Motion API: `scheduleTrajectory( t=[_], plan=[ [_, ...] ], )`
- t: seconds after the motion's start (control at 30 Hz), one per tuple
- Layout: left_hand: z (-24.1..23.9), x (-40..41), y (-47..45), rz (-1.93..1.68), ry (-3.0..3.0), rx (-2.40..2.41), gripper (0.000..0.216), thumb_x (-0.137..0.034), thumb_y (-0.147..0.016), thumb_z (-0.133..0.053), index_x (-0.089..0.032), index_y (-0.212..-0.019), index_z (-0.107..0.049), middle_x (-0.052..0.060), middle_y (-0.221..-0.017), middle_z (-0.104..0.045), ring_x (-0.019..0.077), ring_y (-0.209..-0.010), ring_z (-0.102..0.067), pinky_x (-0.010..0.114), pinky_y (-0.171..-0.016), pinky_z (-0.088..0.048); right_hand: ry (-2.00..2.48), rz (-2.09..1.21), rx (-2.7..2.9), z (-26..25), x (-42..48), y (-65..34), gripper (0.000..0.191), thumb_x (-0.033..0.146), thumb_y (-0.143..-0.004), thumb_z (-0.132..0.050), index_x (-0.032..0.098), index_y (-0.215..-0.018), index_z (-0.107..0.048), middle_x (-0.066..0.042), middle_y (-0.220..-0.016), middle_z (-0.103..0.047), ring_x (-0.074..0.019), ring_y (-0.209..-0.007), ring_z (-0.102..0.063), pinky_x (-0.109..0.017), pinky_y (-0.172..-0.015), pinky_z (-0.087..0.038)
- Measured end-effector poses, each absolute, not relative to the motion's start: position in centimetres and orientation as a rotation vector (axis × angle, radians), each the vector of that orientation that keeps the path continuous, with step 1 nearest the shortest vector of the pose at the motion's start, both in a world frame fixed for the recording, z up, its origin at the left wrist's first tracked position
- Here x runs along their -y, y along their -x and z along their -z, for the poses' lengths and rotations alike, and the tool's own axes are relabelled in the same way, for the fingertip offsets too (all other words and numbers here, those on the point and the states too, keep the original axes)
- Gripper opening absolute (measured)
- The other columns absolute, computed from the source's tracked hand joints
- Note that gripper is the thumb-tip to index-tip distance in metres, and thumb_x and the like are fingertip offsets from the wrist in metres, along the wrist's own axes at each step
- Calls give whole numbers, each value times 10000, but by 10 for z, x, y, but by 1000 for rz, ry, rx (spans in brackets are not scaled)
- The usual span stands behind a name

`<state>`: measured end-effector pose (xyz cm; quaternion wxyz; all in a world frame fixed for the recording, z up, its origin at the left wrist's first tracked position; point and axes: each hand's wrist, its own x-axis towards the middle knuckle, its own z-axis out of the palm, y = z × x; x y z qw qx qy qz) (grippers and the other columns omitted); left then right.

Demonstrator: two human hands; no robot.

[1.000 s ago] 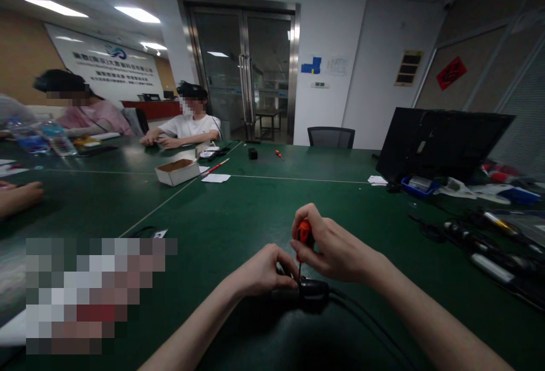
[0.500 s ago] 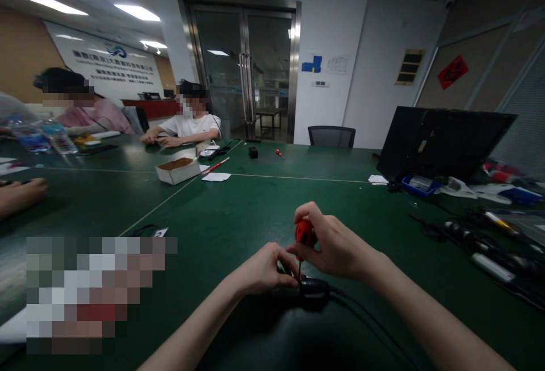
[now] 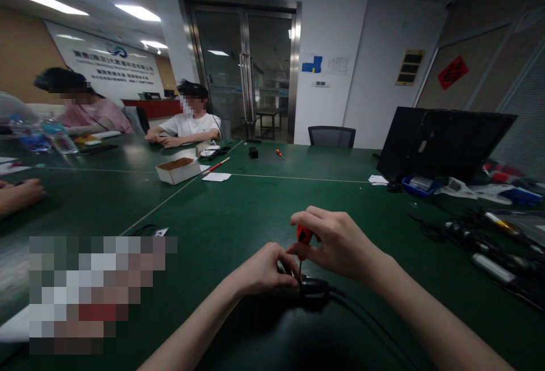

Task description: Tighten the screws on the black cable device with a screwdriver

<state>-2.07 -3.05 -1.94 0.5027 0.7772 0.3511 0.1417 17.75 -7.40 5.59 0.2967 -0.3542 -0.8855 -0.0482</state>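
Held upright in my right hand is a screwdriver with a red and black handle. Its thin shaft points down onto a black corded device lying on the green table. My left hand is closed on the left part of that device, close to the screwdriver's tip. A cable runs from the device's right end toward the lower right. The exact kind of device is unclear, and the spot under the tip is partly hidden by my left fingers.
An open white box, a red pen-like stick and another screwdriver lie farther back. Black corded devices and a monitor are at right. Two co-workers sit at the far left; another person's hand rests nearer.
My right hand has turned slightly around the screwdriver handle, its fingers reaching farther over the top. My left hand and the black corded device stay in place.
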Motion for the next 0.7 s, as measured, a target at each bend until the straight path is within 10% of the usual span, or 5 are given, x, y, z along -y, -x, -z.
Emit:
scheduleTrajectory(
  t=[0.7],
  plan=[
    [21, 27, 21, -303, -1968, -843, 104, -216, -729, -723, -181, -797, -793, 14, -825, -748, 204, -823, -657, 282, -785, -472, 829, -436, 2263, -60, 70, -182, 408, 55, -881, -586, 212, -1256, -551, -39, -1015, -658, -156, -848, -630, -299, -743, -520]
  ],
)
